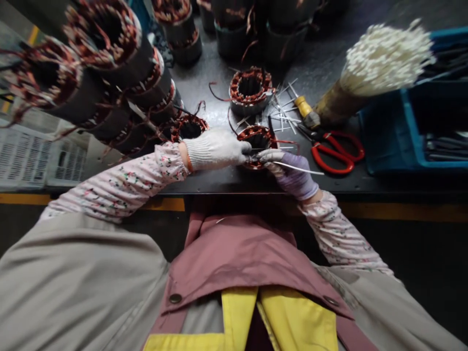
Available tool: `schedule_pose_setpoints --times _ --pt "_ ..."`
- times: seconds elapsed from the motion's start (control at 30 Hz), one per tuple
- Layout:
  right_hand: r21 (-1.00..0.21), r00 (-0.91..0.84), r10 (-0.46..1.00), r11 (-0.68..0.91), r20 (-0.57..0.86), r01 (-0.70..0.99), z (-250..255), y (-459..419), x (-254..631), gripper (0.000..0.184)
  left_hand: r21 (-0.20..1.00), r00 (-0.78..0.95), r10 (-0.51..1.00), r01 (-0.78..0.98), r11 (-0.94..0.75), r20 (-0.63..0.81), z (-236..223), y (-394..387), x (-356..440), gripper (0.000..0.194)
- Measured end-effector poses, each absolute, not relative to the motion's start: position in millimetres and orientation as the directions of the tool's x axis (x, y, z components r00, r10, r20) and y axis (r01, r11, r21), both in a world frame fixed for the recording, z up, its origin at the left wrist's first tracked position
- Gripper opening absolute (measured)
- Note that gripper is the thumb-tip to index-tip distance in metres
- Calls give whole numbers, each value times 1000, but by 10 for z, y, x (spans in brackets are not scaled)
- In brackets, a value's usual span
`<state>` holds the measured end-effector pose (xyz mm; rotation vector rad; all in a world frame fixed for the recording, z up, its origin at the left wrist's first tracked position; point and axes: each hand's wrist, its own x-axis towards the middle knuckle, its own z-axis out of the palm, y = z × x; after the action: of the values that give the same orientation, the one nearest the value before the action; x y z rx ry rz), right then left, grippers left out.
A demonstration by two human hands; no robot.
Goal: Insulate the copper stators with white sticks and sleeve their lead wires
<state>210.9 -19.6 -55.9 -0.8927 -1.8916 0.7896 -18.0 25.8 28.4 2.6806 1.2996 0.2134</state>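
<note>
A motor stator [256, 132] with copper windings stands at the table's near edge, between my hands. My left hand [218, 148], in a white knit glove, grips its near left rim with dark-tipped fingers closed. My right hand [294, 173], in a purple glove with pale fingertips, is closed at the near right rim. A thin white tube [302, 168] sticks out to the right from between its fingers. What the fingertips touch inside the windings is too small to make out. Another stator [251, 90] stands just behind, and one more [190, 127] is beside my left wrist.
Stacked stators [109, 63] rise at the left, with more at the back. Right of the work lie loose white tubes [285, 114], a yellow-handled tool [303, 106] and red-handled scissors [338, 152]. Beyond stand a bundle of white tubes [387, 58] and a blue bin [387, 141].
</note>
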Motion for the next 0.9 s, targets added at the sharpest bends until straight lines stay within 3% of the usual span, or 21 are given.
schedule_pose_setpoints --times 0.1,0.13,0.2,0.27,0.37,0.43,0.5,0.6,0.73,0.9 --pt "-802 -472 770 565 428 195 -450 -68 2217 30 29 768 622 633 -774 -154 304 321 -153 20" --pt "-796 -486 758 577 436 186 -396 -49 2279 29 -1 774 614 621 -784 -156 302 328 -172 22" --pt "-747 -384 773 614 504 255 -274 -16 2457 28 -4 790 599 604 -797 -131 283 323 -230 23" --pt "-629 -148 768 605 624 488 -147 56 2699 30 4 811 567 573 -819 -143 269 295 -270 26" --pt "-372 52 646 369 761 852 0 299 3068 37 -59 788 567 571 -819 -238 299 223 -227 28" --pt "-237 46 654 206 755 949 48 501 3220 44 -112 756 592 587 -802 -279 326 170 -152 30" --pt "-195 61 723 103 688 975 66 656 3259 49 -129 739 607 598 -791 -293 330 115 -84 35" --pt "-199 96 805 28 585 980 54 745 3200 38 -96 712 643 646 -757 -283 292 27 -37 40" --pt "-212 92 776 55 624 976 11 762 3238 27 -7 706 678 691 -723 -206 225 -34 -43 39" --pt "-567 207 687 351 696 745 142 888 3435 17 83 713 691 700 -709 -118 166 -20 -64 35"
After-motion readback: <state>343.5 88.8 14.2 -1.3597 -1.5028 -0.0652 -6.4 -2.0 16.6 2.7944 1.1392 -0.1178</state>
